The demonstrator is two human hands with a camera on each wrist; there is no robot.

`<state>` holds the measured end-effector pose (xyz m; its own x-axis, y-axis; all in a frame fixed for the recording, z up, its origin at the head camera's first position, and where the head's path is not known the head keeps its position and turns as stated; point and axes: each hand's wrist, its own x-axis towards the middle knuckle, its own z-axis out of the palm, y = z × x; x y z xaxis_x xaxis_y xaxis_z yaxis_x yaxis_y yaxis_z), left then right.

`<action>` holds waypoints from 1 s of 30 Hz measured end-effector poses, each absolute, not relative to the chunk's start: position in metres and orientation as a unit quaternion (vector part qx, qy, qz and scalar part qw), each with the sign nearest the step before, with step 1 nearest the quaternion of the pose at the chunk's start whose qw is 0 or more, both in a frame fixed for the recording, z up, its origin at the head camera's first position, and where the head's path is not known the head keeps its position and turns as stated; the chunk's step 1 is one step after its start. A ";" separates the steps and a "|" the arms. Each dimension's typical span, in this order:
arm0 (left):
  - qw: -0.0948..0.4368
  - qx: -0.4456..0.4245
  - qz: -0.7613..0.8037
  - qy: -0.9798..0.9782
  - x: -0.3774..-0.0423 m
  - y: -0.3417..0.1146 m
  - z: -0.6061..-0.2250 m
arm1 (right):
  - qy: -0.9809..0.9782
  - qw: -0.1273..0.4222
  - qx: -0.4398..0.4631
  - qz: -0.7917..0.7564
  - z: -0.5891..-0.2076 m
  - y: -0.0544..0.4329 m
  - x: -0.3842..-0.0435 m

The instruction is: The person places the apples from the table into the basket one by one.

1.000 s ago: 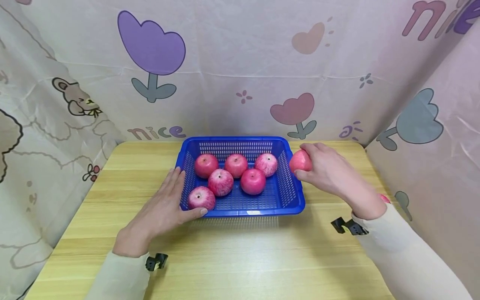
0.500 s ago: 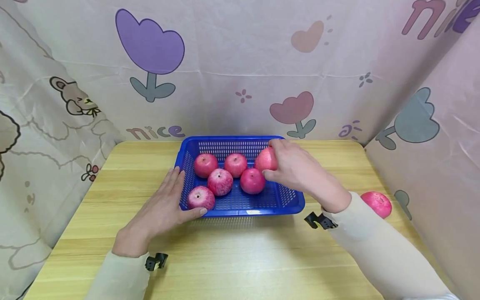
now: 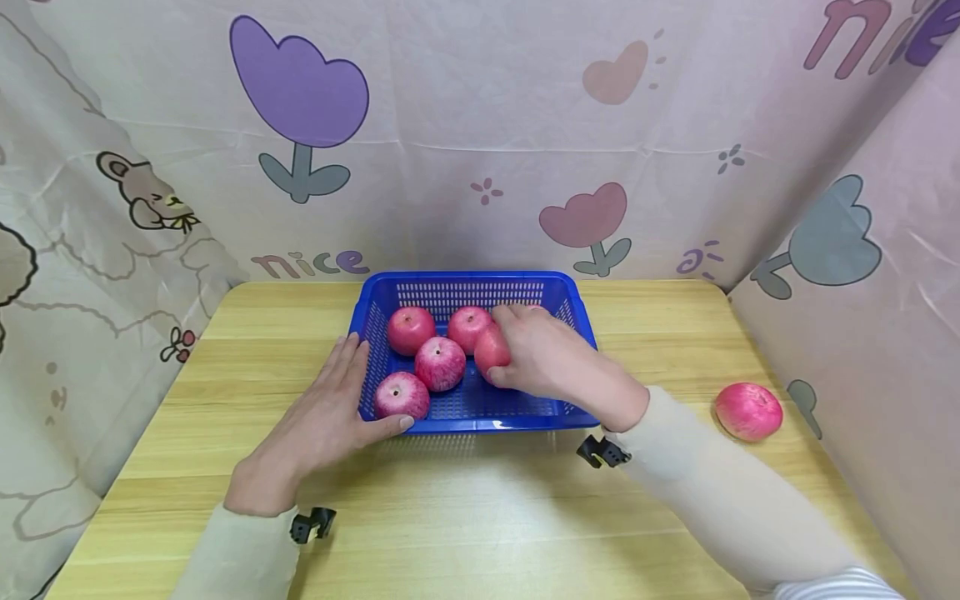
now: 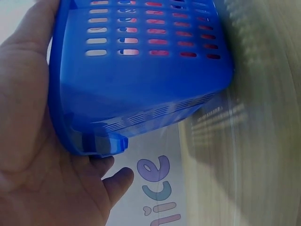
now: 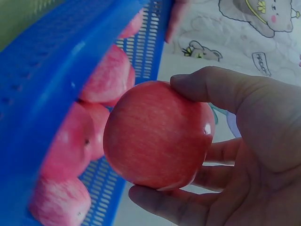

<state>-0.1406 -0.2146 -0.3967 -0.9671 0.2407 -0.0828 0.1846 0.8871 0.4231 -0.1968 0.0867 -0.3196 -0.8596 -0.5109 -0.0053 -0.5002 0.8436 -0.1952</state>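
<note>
A blue plastic basket [image 3: 450, 427] with slotted sides stands on the table and holds several red apples. My left hand [image 3: 324, 425] rests along its left rim, fingers extended and thumb lying over the front-left corner by a streaked apple [image 3: 402, 395]. From the left wrist view, the palm lies against the basket's rim [image 4: 56, 80]. Over the right half of the basket, my right hand [image 3: 551, 357] grips an apple [image 5: 157, 136] between thumb and fingers. That hand partly covers the apples beneath and behind it in the head view.
One more apple [image 3: 748, 412] lies on the wooden table [image 3: 465, 517], right of the basket near the right edge. A printed cloth [image 3: 450, 100] hangs behind the table and along both sides.
My right hand has carried its apple leftward from outside the basket's right rim to over the basket's inside. The apple on the table has come into full view. My left hand stays in place.
</note>
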 end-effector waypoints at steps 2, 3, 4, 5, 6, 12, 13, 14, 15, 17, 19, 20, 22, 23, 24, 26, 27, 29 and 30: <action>0.068 0.109 0.211 0.969 -0.141 -0.214 -0.397 | 0.959 0.032 -0.269 -0.087 -0.323 0.083 -0.197; 0.069 0.107 0.211 0.969 -0.141 -0.214 -0.397 | 0.958 0.035 -0.272 -0.085 -0.325 0.081 -0.197; 0.070 0.106 0.210 0.969 -0.141 -0.214 -0.397 | 0.957 0.038 -0.276 -0.082 -0.327 0.079 -0.196; 0.071 0.105 0.210 0.969 -0.142 -0.214 -0.397 | 0.956 0.041 -0.278 -0.080 -0.328 0.077 -0.196; 0.071 0.105 0.210 0.970 -0.142 -0.215 -0.397 | 0.956 0.043 -0.280 -0.078 -0.330 0.075 -0.196; 0.074 0.103 0.211 0.969 -0.142 -0.216 -0.398 | 0.956 0.055 -0.281 -0.070 -0.338 0.065 -0.196; 0.074 0.103 0.212 0.969 -0.142 -0.216 -0.398 | 0.956 0.057 -0.281 -0.068 -0.339 0.064 -0.196; 0.074 0.103 0.212 0.969 -0.142 -0.216 -0.398 | 0.956 0.059 -0.279 -0.066 -0.340 0.062 -0.196; 0.074 0.103 0.212 0.969 -0.142 -0.216 -0.398 | 0.956 0.062 -0.278 -0.065 -0.342 0.061 -0.196; 0.074 0.103 0.212 0.969 -0.142 -0.216 -0.398 | 0.957 0.069 -0.274 -0.062 -0.343 0.059 -0.196; 0.074 0.103 0.211 0.969 -0.142 -0.216 -0.398 | 0.958 0.076 -0.272 -0.058 -0.345 0.056 -0.197; 0.074 0.102 0.211 0.969 -0.142 -0.216 -0.398 | 0.958 0.080 -0.270 -0.057 -0.346 0.055 -0.197; 0.074 0.102 0.211 0.969 -0.142 -0.216 -0.398 | 0.958 0.083 -0.268 -0.055 -0.348 0.053 -0.198; 0.074 0.102 0.211 0.969 -0.142 -0.216 -0.398 | 0.958 0.085 -0.267 -0.055 -0.349 0.053 -0.198; 0.074 0.102 0.211 0.969 -0.142 -0.216 -0.398 | 0.958 0.086 -0.267 -0.052 -0.350 0.052 -0.198; 0.073 0.102 0.212 0.969 -0.142 -0.216 -0.398 | 0.958 0.088 -0.269 -0.046 -0.352 0.051 -0.198; 0.073 0.102 0.212 0.969 -0.142 -0.216 -0.398 | 0.958 0.089 -0.270 -0.041 -0.353 0.050 -0.198; 0.072 0.102 0.212 0.969 -0.142 -0.216 -0.398 | 0.957 0.092 -0.274 -0.033 -0.355 0.049 -0.198; 0.072 0.102 0.212 0.969 -0.142 -0.216 -0.398 | 0.956 0.092 -0.276 -0.029 -0.356 0.049 -0.198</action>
